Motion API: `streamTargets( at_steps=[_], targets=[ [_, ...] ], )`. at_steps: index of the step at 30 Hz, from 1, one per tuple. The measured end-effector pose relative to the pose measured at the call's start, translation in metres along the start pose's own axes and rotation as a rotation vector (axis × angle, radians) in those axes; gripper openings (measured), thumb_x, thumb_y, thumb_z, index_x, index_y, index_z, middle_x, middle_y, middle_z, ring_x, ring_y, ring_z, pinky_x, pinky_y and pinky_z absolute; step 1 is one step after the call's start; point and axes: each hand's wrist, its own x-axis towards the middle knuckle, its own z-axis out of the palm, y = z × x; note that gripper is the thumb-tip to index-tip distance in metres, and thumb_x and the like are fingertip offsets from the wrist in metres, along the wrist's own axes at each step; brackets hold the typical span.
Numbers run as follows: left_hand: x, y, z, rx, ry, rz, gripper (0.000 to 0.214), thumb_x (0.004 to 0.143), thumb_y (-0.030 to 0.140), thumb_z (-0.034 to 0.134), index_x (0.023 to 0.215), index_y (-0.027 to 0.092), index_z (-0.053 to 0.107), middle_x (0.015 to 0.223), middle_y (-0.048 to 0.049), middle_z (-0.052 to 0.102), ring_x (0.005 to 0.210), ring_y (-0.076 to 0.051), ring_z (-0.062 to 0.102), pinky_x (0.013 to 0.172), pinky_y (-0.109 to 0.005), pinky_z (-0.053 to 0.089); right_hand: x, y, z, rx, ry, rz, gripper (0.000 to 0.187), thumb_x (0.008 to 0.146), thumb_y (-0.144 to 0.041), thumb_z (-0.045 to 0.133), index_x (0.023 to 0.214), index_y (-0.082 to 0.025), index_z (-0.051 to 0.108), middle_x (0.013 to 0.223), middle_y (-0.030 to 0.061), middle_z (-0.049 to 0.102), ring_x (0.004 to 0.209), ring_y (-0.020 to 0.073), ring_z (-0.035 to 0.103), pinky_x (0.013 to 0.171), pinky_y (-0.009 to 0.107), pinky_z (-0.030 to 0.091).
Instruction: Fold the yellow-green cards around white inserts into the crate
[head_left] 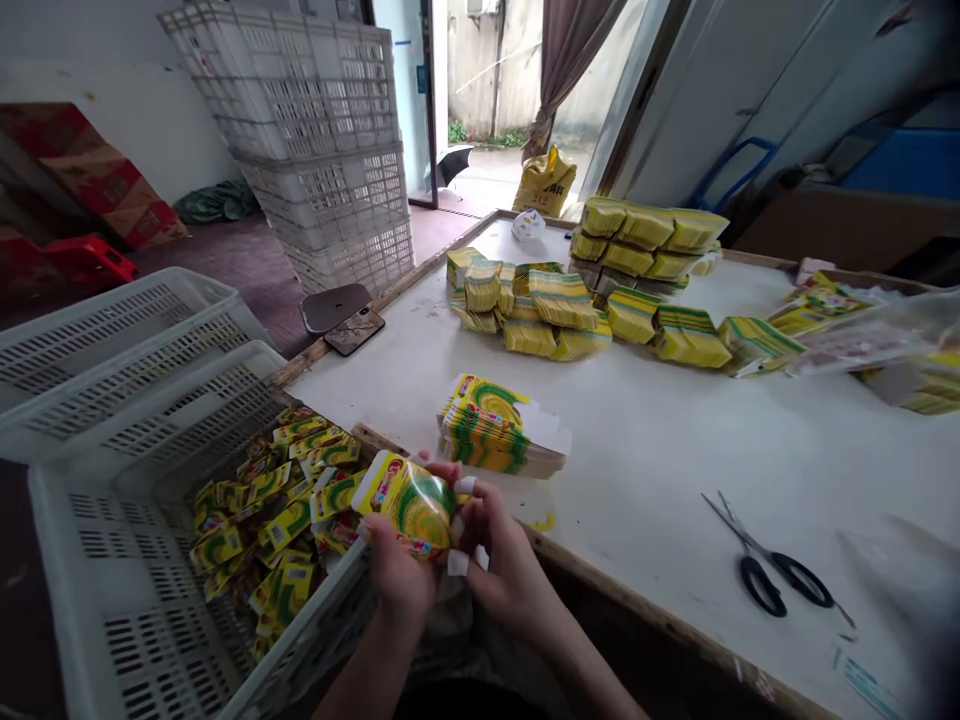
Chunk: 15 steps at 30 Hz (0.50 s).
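Note:
Both my hands hold one small yellow-and-green carton [409,505] just in front of the table's near edge. My left hand [397,570] grips it from below, fingers curled round it. My right hand [499,560] pinches its right end with long pale nails. Just beyond lies a stack of flat unfolded cartons [495,425] on the white table [660,450]. To the left, a white slatted crate [112,560] holds several folded cartons [277,510] of the same print.
Bundles of flat cartons [555,305] are piled at the table's far side. Black scissors [772,565] lie at the right. A phone [354,330] rests on a stool near the far left corner. Empty crates [322,150] stand stacked by the doorway.

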Motion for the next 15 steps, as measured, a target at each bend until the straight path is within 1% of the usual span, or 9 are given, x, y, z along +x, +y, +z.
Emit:
streamTargets(
  at_steps=[2, 4, 6, 8, 10, 12, 13, 14, 15],
  targets=[
    [0.004, 0.002, 0.008, -0.087, 0.108, 0.037, 0.062, 0.067, 0.079, 0.055, 0.080, 0.018, 0.061, 0.069, -0.0002, 0.057, 0.062, -0.014, 0.057, 0.064, -0.027, 0.054, -0.008, 0.000, 0.011, 0.102, -0.028, 0.060, 0.049, 0.073, -0.009, 0.062, 0.117, -0.024, 0.048, 0.084, -0.0023, 0.054, 0.072, 0.0134, 0.051, 0.064, 0.023, 0.044],
    [0.007, 0.004, 0.008, -0.078, 0.173, 0.048, 0.060, 0.066, 0.079, 0.057, 0.075, 0.019, 0.058, 0.063, 0.0033, 0.051, 0.055, -0.010, 0.050, 0.057, -0.021, 0.050, -0.009, 0.000, 0.016, 0.104, -0.039, 0.089, 0.046, 0.069, -0.012, 0.069, 0.112, -0.022, 0.055, 0.087, -0.0011, 0.057, 0.076, 0.0145, 0.051, 0.069, 0.025, 0.044],
    [0.006, 0.002, 0.000, 0.014, 0.201, 0.018, 0.064, 0.064, 0.082, 0.055, 0.078, 0.020, 0.060, 0.066, 0.0024, 0.055, 0.058, -0.011, 0.053, 0.057, -0.021, 0.049, -0.006, 0.002, 0.014, 0.106, -0.016, 0.109, 0.041, 0.069, -0.017, 0.073, 0.107, -0.020, 0.058, 0.083, -0.0012, 0.058, 0.073, 0.0145, 0.051, 0.065, 0.024, 0.044],
    [0.003, -0.002, -0.012, 0.129, 0.169, -0.025, 0.070, 0.060, 0.084, 0.053, 0.085, 0.020, 0.062, 0.076, -0.0012, 0.062, 0.068, -0.015, 0.060, 0.064, -0.025, 0.052, -0.001, 0.007, 0.009, 0.118, 0.043, 0.111, 0.035, 0.072, -0.022, 0.072, 0.104, -0.019, 0.059, 0.080, -0.0013, 0.058, 0.070, 0.0143, 0.052, 0.061, 0.023, 0.043],
    [-0.002, -0.008, -0.024, 0.220, 0.120, -0.045, 0.063, 0.060, 0.075, 0.066, 0.090, 0.020, 0.065, 0.086, -0.0024, 0.068, 0.078, -0.017, 0.063, 0.072, -0.025, 0.052, 0.001, 0.011, 0.000, 0.102, 0.092, 0.084, 0.026, 0.077, -0.025, 0.069, 0.101, -0.019, 0.061, 0.080, 0.0001, 0.060, 0.071, 0.0152, 0.054, 0.063, 0.024, 0.045],
    [-0.005, -0.010, -0.034, 0.275, 0.106, -0.048, 0.043, 0.064, 0.053, 0.079, 0.092, 0.022, 0.067, 0.088, 0.0008, 0.070, 0.081, -0.014, 0.064, 0.076, -0.021, 0.050, 0.001, 0.014, -0.011, 0.049, 0.108, 0.045, 0.016, 0.082, -0.026, 0.064, 0.096, -0.018, 0.063, 0.082, 0.0021, 0.063, 0.074, 0.0166, 0.058, 0.066, 0.025, 0.046],
    [-0.006, -0.009, -0.038, 0.295, 0.105, -0.060, 0.033, 0.067, 0.042, 0.081, 0.091, 0.023, 0.068, 0.086, 0.0023, 0.071, 0.080, -0.012, 0.065, 0.076, -0.019, 0.050, 0.000, 0.013, -0.017, 0.007, 0.113, 0.022, 0.011, 0.084, -0.025, 0.062, 0.092, -0.018, 0.063, 0.081, 0.0026, 0.064, 0.074, 0.0167, 0.059, 0.066, 0.025, 0.046],
    [-0.005, -0.005, -0.042, 0.313, 0.095, -0.081, 0.028, 0.068, 0.037, 0.081, 0.088, 0.022, 0.069, 0.082, 0.0026, 0.072, 0.076, -0.011, 0.065, 0.075, -0.019, 0.050, -0.002, 0.012, -0.023, -0.045, 0.117, -0.007, 0.007, 0.085, -0.023, 0.061, 0.088, -0.018, 0.064, 0.079, 0.0025, 0.064, 0.073, 0.0164, 0.059, 0.064, 0.024, 0.046],
    [-0.003, 0.000, -0.044, 0.325, 0.073, -0.111, 0.028, 0.067, 0.040, 0.081, 0.084, 0.020, 0.070, 0.078, 0.0009, 0.072, 0.073, -0.013, 0.066, 0.073, -0.021, 0.051, -0.003, 0.010, -0.029, -0.107, 0.115, -0.044, 0.004, 0.085, -0.021, 0.061, 0.085, -0.018, 0.064, 0.077, 0.0021, 0.064, 0.070, 0.0157, 0.059, 0.062, 0.024, 0.045]
  ],
)
